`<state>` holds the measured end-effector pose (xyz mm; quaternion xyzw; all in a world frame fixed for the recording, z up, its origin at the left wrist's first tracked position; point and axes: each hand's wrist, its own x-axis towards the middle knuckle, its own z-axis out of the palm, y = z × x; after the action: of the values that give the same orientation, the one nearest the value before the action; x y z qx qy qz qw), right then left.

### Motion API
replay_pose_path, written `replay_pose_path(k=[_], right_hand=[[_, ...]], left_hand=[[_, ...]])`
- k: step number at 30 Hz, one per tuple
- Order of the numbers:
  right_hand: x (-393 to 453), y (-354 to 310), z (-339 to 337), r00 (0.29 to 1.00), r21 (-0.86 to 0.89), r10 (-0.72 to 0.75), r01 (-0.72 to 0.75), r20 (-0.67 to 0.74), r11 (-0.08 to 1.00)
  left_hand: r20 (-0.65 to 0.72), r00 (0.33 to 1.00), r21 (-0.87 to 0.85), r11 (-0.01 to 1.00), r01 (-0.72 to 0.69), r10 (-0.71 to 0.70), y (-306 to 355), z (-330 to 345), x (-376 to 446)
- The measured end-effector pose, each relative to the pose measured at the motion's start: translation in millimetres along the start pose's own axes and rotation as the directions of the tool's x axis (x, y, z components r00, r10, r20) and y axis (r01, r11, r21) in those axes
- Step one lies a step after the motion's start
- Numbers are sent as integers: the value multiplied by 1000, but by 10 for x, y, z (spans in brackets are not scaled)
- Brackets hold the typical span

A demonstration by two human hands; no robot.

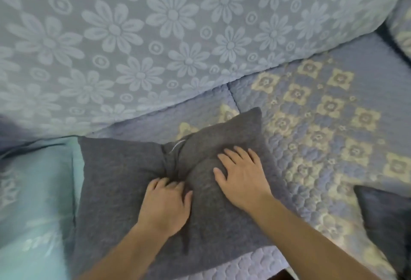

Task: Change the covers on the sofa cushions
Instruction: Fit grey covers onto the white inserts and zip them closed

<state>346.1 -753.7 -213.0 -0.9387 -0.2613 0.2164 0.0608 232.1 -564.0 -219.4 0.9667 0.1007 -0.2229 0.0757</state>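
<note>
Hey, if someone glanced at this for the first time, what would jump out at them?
Two bare hands on a dark grey cushion lying on the sofa seat: the right hand lies flat on it, the left hand curls its fingers into the fabric by a puckered seam. Behind rises the blue flower-patterned sofa back, and a pale turquoise cloth lies at left.

Head view, steeply down, close over sofa seat [322, 106].

Matt, coarse dark grey cloth on cushion [133, 175]; quilted, pebbled blue-and-cream fabric over sofa seat [322, 124]; raised floral weave on backrest cover [155, 34]; smooth pale turquoise cloth [33, 190] at left edge.
</note>
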Motion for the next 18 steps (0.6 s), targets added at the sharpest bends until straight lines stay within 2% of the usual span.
replay_pose_path(k=[2, 4, 7, 11, 13, 15, 16, 18], right_hand=[[-376, -14, 204, 999, -31, 11, -9, 44, 999], [-822, -11, 308, 999, -51, 34, -32, 26, 998], [-1136, -46, 399, 987, -64, 114, -107, 115, 992], [-615, 46, 717, 979, -134, 174, -159, 107, 978], [-97, 152, 736, 962, -134, 269, -261, 47, 956], [429, 249, 539, 938, -128, 343, -334, 49, 934], [618, 293, 405, 937, -138, 340, -327, 83, 935], [657, 299, 190, 941, -160, 326, -310, 88, 937]], left_hand=[[51, 998, -27, 999, -36, 38, 42, 173, -332], [78, 992, -42, 995, -94, 97, 88, 292, -578], [170, 973, -36, 988, -153, 157, 167, 471, -699], [138, 980, 3, 989, -145, 144, 195, 620, -164], [26, 994, 100, 989, -109, 107, 260, 510, 409], [19, 999, 208, 977, -52, 49, 310, 227, 954], [43, 999, 221, 975, -19, 10, 333, 50, 1143], [56, 998, 130, 992, 9, -16, 322, -223, 1227]])
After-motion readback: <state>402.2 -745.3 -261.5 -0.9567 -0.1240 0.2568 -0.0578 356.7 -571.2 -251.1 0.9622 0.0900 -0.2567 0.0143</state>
